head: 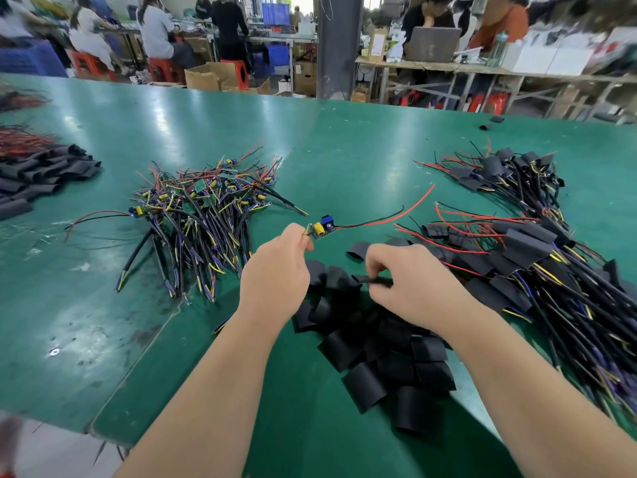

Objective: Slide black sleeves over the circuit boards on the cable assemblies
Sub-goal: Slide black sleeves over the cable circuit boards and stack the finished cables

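My left hand pinches one end of a small circuit board with blue and yellow parts; its red and black wires trail off to the right over the green table. My right hand pinches a flattened black sleeve just above the loose pile of black sleeves in front of me. The sleeve and the board are apart, a hand's width between them.
A heap of bare cable assemblies lies to the left. Sleeved assemblies are piled at the right and far right. More black sleeves sit at the far left edge. People work at benches beyond the table.
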Available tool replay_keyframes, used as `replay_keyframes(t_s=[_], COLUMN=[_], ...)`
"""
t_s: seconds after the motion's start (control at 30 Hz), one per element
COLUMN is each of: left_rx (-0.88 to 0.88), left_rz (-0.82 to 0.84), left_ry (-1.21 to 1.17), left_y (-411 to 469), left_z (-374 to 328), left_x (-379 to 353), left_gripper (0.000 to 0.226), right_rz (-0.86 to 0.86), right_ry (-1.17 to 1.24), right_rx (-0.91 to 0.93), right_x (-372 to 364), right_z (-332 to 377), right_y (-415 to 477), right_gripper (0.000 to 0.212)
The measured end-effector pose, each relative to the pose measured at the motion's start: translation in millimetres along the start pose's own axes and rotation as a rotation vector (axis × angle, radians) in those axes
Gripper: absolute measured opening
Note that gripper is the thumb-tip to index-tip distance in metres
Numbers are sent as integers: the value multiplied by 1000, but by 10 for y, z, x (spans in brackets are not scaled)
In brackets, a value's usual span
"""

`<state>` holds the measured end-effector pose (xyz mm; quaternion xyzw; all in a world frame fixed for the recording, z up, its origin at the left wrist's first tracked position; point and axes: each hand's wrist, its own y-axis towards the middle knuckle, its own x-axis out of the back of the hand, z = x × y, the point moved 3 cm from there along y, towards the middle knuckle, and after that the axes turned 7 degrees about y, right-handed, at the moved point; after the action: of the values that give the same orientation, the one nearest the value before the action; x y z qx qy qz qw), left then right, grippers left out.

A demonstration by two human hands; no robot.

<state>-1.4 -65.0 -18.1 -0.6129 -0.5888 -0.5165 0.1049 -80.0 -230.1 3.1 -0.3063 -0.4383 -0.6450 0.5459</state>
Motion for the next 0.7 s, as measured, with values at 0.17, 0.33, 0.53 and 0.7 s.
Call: replay_keyframes(t_s=[0.17,0.33,0.53,0.7], left_rx=[2,-113,-221,-242], left_rz=[-20,-13,-28,-35], left_ry=[-36,-168,-286,-284], left_y=[-6,-32,-69,-81], left_z=[-18,-82,-166,-206], left_x=[29,84,110,135], left_gripper=[20,23,39,40], right_rz=[-163,-443,-705,-753], right_ry=[210,1366,1975,2156], right_rx=[-72,-244,-367,-444], right_x=[65,110,119,140], right_z=[-81,-282,-412,-326], right_y=[-142,-285,-297,-283], right_gripper=[44,29,27,23])
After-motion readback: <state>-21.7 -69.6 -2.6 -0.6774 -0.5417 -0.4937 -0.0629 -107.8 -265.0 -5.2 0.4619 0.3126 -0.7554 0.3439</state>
